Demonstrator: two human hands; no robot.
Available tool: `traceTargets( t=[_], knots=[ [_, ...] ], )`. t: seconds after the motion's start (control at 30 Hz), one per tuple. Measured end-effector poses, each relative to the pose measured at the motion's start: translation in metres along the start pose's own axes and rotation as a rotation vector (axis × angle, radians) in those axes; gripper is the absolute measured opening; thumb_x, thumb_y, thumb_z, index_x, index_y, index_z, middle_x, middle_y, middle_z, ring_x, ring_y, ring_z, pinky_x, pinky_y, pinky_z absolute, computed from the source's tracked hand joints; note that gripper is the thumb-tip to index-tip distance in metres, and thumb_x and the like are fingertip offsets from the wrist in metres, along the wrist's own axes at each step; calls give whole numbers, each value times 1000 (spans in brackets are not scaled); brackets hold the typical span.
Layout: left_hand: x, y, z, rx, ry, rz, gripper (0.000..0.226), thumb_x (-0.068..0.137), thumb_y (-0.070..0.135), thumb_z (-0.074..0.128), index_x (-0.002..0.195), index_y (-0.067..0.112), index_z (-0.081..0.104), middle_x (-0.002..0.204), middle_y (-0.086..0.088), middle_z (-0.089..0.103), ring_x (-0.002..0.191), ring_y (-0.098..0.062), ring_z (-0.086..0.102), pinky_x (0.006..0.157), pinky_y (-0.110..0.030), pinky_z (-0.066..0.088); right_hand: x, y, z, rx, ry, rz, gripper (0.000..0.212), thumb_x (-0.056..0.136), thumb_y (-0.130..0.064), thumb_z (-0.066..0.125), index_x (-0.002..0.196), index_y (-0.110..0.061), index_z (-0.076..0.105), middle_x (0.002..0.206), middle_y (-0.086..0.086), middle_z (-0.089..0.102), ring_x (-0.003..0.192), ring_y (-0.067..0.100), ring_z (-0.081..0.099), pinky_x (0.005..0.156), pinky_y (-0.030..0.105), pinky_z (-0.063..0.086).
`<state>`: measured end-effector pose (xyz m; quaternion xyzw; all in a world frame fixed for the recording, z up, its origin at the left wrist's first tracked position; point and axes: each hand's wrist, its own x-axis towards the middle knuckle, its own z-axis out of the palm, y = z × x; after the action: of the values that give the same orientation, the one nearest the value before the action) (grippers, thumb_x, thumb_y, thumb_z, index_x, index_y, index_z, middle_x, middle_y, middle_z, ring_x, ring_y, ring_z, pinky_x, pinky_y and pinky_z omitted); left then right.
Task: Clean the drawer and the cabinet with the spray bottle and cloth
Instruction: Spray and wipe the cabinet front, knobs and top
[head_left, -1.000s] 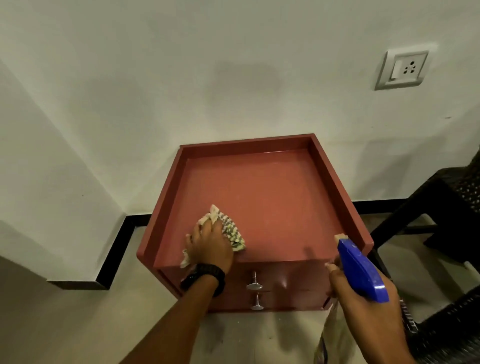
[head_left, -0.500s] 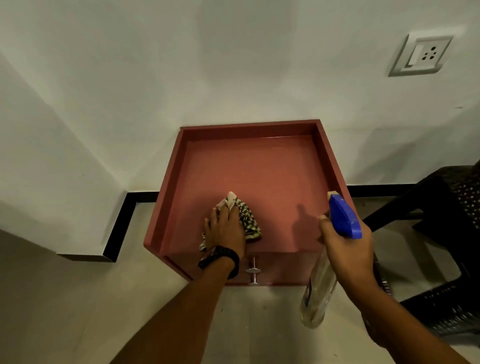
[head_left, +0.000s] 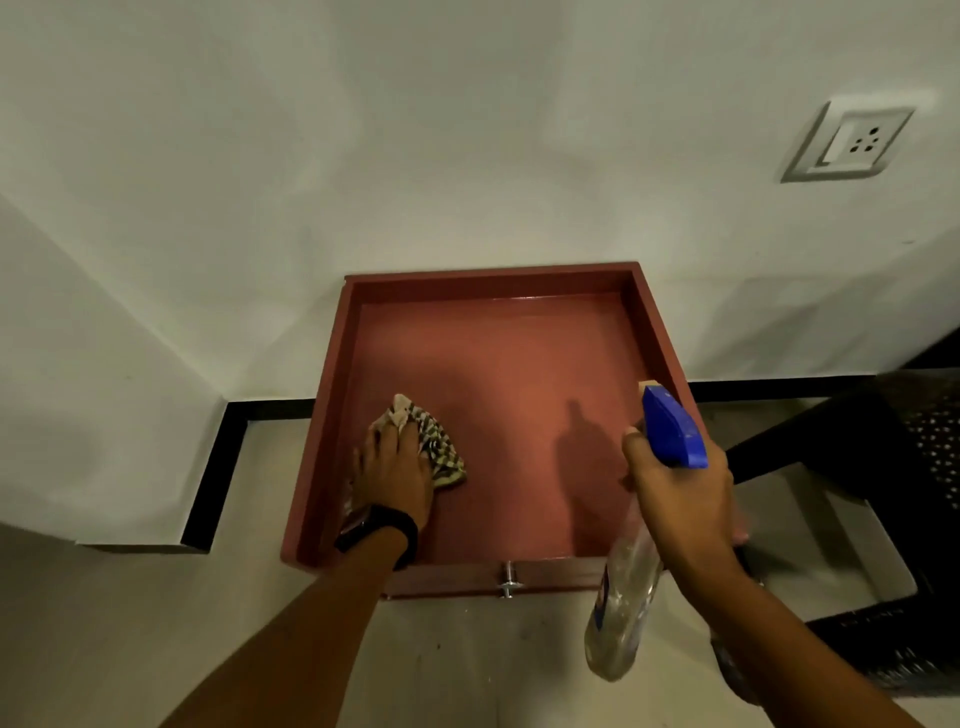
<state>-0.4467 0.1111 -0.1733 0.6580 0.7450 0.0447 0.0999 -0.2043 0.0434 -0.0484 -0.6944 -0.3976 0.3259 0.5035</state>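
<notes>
A small reddish-brown cabinet (head_left: 519, 364) stands against the white wall, its rimmed top seen from above. Below its front edge a metal drawer knob (head_left: 509, 581) shows. My left hand (head_left: 395, 473) presses a crumpled checked cloth (head_left: 434, 441) flat onto the left part of the top. My right hand (head_left: 675, 499) grips the neck of a clear spray bottle (head_left: 621, 613) with a blue trigger head (head_left: 672, 434), held over the cabinet's right front corner, nozzle pointing towards the wall. The drawer fronts are mostly hidden from this angle.
A black perforated plastic chair (head_left: 893, 467) stands close on the right. A wall socket (head_left: 852, 143) sits high on the right. A wall corner with black skirting (head_left: 218, 467) juts out on the left. Beige floor lies in front.
My right hand with the spray bottle has risen and come in over the cabinet's right front corner. My left hand has slid the cloth slightly across the top. The view has tilted down more.
</notes>
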Motion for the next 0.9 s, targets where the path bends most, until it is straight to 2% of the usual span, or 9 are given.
traceTargets(
  t=[0.1,0.17,0.27,0.33,0.43,0.5,0.67,0.83,0.9],
  knots=[
    [-20,-10,7,-32,30,1,46,83,15,66,127,7,58,134,-20,53,124,-44,46,102,-57,39,5,-16,-5,-15,11,16,3,87,-12,62,88,-12,59,76,23,62,69,37,64,58,27,52],
    [-28,-15,10,-45,4,22,48,75,11,73,121,3,61,128,-22,57,118,-46,51,98,-59,43,9,-26,-9,-25,22,4,5,87,-11,62,91,-10,61,74,22,63,64,32,64,56,24,50],
    [-11,-14,12,-58,34,16,48,74,7,74,120,1,62,126,-24,58,116,-47,52,97,-58,45,16,-32,-10,-42,15,-12,10,87,-12,63,87,-22,60,70,15,63,60,23,64,54,19,47],
    [12,-12,10,-57,63,-12,46,78,7,71,122,0,60,128,-25,56,119,-47,50,99,-58,43,23,-32,-8,-59,18,-16,15,87,-13,63,83,-27,58,69,12,63,60,24,64,54,20,47],
    [57,-9,4,-24,66,-54,47,92,17,54,137,6,47,144,-20,42,134,-39,34,112,-50,28,38,-29,-4,-73,-18,6,7,88,-15,62,92,-20,60,72,15,63,61,24,64,51,14,46],
    [86,-9,1,-7,81,-44,48,96,22,47,141,8,42,149,-17,35,139,-35,27,116,-46,23,47,-30,-3,-63,-31,22,11,88,-15,63,99,-15,61,73,15,63,61,24,65,52,16,46],
    [146,-1,-3,-14,100,-55,49,98,25,41,145,10,35,153,-16,29,142,-33,21,117,-44,19,72,-33,-3,-84,-70,51,4,86,-15,64,84,-17,61,66,15,63,54,21,64,50,21,49],
    [202,3,-6,-28,39,-62,52,99,28,36,149,13,28,157,-14,21,145,-30,16,118,-45,15,92,-43,-10,-80,-66,94,7,84,-13,66,82,-9,62,63,21,60,47,15,61,57,38,53],
    [212,17,-6,-14,18,-59,52,99,28,36,148,13,28,157,-15,20,144,-31,16,118,-46,14,101,-44,-17,-75,-43,108,7,84,-15,67,80,-12,62,63,21,60,46,15,61,57,41,54]
  ],
)
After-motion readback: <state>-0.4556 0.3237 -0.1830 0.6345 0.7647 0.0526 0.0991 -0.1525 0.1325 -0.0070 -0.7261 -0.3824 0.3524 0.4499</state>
